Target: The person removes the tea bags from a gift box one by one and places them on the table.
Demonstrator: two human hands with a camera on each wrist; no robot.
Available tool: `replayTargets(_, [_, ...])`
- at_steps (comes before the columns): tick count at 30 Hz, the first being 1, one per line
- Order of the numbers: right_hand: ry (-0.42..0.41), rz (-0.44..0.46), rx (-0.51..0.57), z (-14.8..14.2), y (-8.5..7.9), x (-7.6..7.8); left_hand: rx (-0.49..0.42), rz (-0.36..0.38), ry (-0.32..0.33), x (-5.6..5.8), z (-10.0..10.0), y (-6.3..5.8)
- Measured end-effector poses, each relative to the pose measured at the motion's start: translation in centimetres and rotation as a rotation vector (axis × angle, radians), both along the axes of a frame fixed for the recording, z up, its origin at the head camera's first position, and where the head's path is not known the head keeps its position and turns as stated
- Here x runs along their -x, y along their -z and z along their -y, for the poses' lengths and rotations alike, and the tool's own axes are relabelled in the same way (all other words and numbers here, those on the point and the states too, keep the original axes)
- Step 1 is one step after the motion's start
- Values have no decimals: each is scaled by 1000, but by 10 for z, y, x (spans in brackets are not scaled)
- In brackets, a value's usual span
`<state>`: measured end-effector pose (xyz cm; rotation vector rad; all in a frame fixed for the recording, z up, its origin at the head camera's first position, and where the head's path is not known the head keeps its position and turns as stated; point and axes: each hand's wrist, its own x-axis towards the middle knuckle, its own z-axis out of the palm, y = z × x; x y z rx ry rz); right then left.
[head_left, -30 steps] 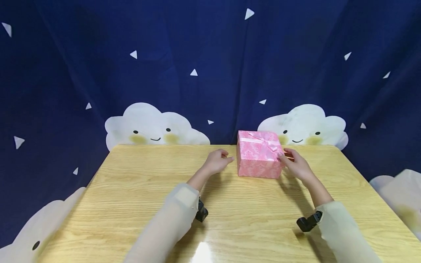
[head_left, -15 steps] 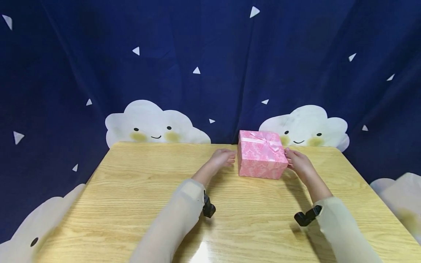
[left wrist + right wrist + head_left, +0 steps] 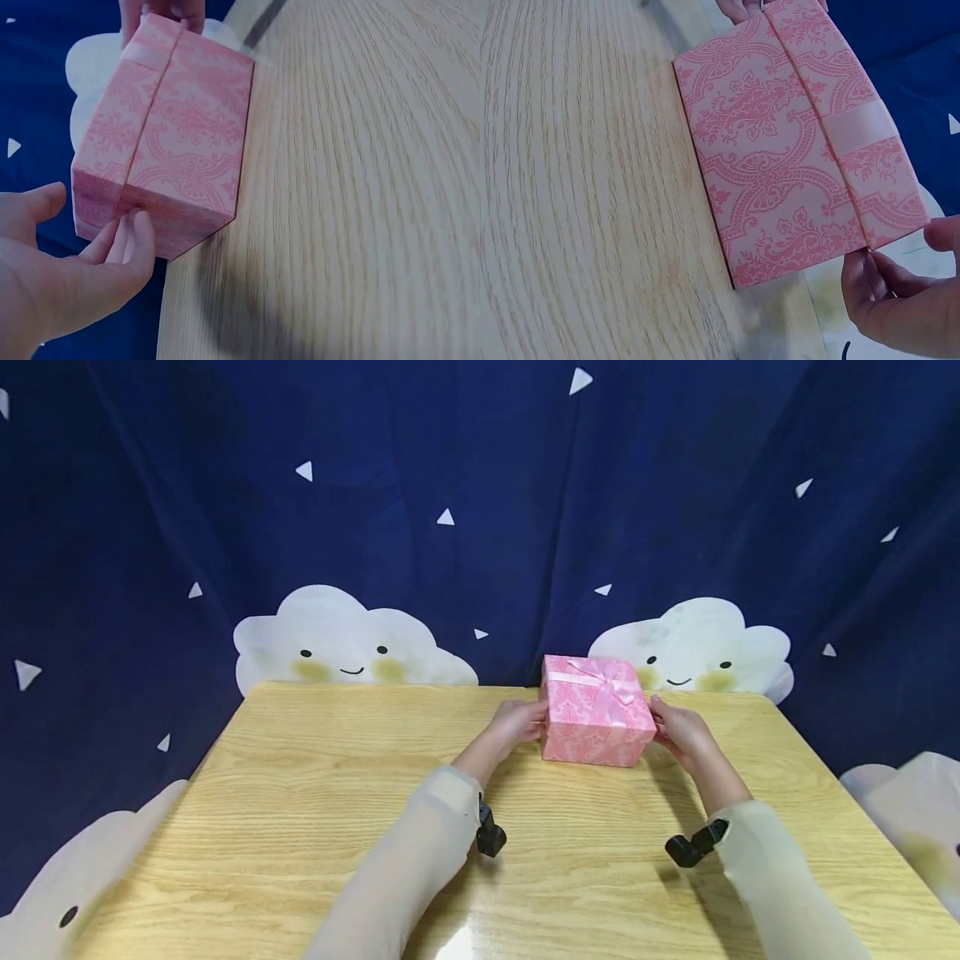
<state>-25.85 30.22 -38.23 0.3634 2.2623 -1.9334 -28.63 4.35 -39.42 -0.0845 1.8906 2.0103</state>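
A pink patterned gift box with a ribbon bow sits near the far edge of the wooden table, its lid on. My left hand is at the box's left side. In the left wrist view, the left fingertips touch that side at the lid's lower edge, with the thumb apart from the box. My right hand holds the lid's right side. Its bent fingers meet the seam under the lid, and its thumb is at the lid's upper corner.
The wooden table spreads out in front of and left of the box. Behind it hangs a dark blue curtain with white triangles and smiling clouds. Black wrist cameras sit below both sleeves.
My left hand has moved right until its fingers reach the box. My right thumb has come off the top by the bow, and the right fingers have settled at the box's side.
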Motion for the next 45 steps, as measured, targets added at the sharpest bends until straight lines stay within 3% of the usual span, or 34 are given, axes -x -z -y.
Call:
replayTargets(5, [46,4,62,2,-2,2,-16,-9,-52,-2,-2,-3])
replayTargets(12, [70,57,4,6,-5,3,-32,-8,-75,-1,-3,-4])
replayTargets(19, [56,19,34,6,-6,3,-30,6,-98,-1,-3,-4])
replayTargets(36, [41,52,-79,8,-3,1,5,26,-98,-6,-3,-1])
replayTargets(45, [1,64,12,5,-5,-3,3,26,-78,-7,0,-2])
